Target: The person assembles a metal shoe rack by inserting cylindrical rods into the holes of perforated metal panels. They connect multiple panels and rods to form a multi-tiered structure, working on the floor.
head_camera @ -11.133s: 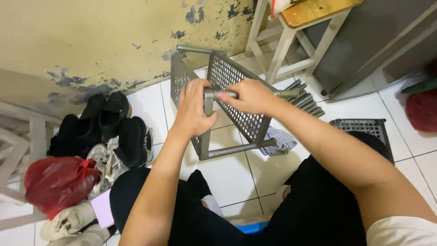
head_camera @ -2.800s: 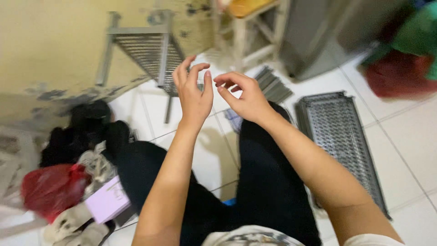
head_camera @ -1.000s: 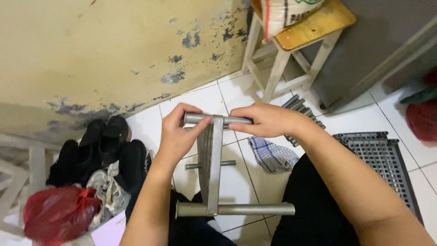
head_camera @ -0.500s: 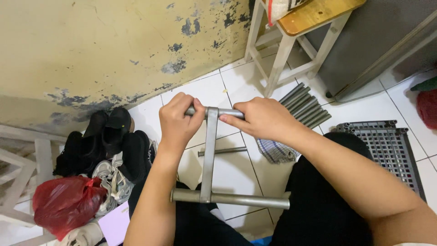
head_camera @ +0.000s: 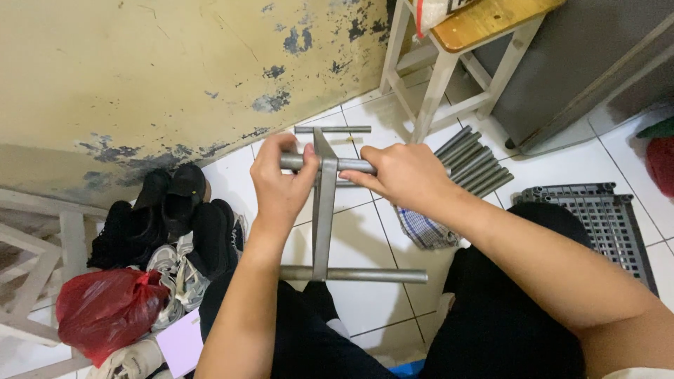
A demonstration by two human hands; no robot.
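Here, from the head view, the left hand [head_camera: 281,186] and the right hand [head_camera: 406,179] are both closed around the top tube of a grey metal rack [head_camera: 324,210] held edge-on above the tiled floor [head_camera: 365,231] and the person's lap, one fist on each side of the upright panel. A firm, even grip on both sides looks wise to me, lest the frame twist (its lower tube juts out unsupported). Spare tubes [head_camera: 472,160] lie near the stool [head_camera: 449,67], another grey shelf [head_camera: 604,217] to the right, shoes [head_camera: 175,217] and a red bag [head_camera: 105,309] to the left.
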